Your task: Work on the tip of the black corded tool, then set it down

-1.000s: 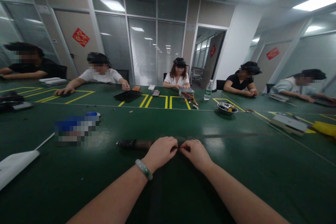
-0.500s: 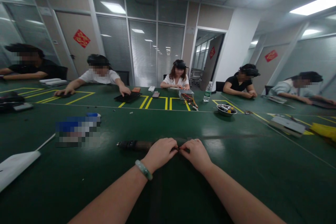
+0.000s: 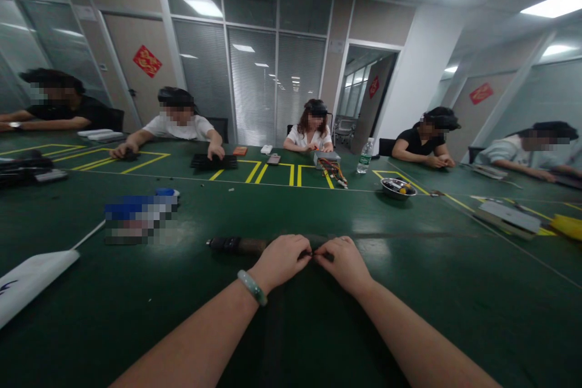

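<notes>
the left hand [image 3: 282, 262] and right hand [image 3: 345, 264] meet over the middle of the worktop [image 3: 195, 303], fingertips just beside each other. the grip of each is drawn together, thumb against fingers, apparently pinching a small dark piece [image 3: 313, 253]; too little of it shows to say what it is, or how far either hand bears on it. that piece sits between the two sets of fingertips. a dark rod-shaped tool [image 3: 237, 245] lies flat behind the left hand, its metal tip pointing left; its further end is hidden by that hand, and no finger can be confirmed on it. a green bracelet [image 3: 252, 287] is worn on the left wrist. compared with a second ago, both hands hold the same pose and place against the tool, the view alone having shifted slightly; this is judged to mean fine finger work in progress, with no visible advance. the change noted is across the worktop: a co-worker's hand [image 3: 216, 153], earlier raised clear of a black tray [image 3: 211, 162], now rests on it, and the tray has moved away from an orange box [image 3: 240, 150]. that movement is well apart from both hands and is judged to have no bearing on their work.
</notes>
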The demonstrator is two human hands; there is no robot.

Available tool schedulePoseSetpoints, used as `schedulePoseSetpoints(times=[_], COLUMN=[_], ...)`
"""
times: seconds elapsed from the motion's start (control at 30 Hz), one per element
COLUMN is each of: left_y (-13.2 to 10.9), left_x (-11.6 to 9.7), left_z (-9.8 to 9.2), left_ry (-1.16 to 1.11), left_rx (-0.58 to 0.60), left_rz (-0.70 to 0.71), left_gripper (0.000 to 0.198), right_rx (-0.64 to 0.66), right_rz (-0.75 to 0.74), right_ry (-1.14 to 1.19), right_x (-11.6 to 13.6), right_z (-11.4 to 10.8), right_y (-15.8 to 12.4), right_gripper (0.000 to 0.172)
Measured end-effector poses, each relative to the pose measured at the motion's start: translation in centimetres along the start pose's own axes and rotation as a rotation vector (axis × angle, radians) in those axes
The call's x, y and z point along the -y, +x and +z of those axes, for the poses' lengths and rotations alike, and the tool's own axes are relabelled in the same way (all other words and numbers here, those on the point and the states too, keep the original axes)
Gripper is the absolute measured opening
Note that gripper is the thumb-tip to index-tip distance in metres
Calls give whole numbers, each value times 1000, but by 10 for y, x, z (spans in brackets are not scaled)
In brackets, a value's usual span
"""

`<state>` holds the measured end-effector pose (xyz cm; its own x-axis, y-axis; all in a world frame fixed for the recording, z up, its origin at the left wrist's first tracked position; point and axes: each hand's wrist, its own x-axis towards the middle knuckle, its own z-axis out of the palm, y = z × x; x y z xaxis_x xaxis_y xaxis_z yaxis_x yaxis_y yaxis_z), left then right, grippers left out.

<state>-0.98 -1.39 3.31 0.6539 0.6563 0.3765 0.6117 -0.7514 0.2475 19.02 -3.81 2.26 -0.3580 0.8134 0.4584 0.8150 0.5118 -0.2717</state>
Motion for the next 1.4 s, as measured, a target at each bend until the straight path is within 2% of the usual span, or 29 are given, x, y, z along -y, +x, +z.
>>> schedulePoseSetpoints(times=[0.53, 0.77, 0.93, 1.13, 1.4], left_y=[3, 3, 2, 1, -3], left_x=[1, -5, -8, -9, -20], left_z=[2, -1, -3, -6, -14], left_ry=[10, 37, 49, 58, 25], left_rx=[41, 46, 64, -6, -96], left_rz=[14, -24, -35, 10, 67], left_gripper=[11, 9, 11, 31, 33], right_rx=[21, -21, 97, 92, 109], right_rz=[19, -1, -5, 36, 38], right_ry=[8, -43, 7, -18, -136], right_x=[-4, -1, -2, 0, 0], right_z=[3, 5, 8, 7, 10], right_y=[-1, -1, 2, 5, 6], right_gripper=[7, 5, 1, 7, 3])
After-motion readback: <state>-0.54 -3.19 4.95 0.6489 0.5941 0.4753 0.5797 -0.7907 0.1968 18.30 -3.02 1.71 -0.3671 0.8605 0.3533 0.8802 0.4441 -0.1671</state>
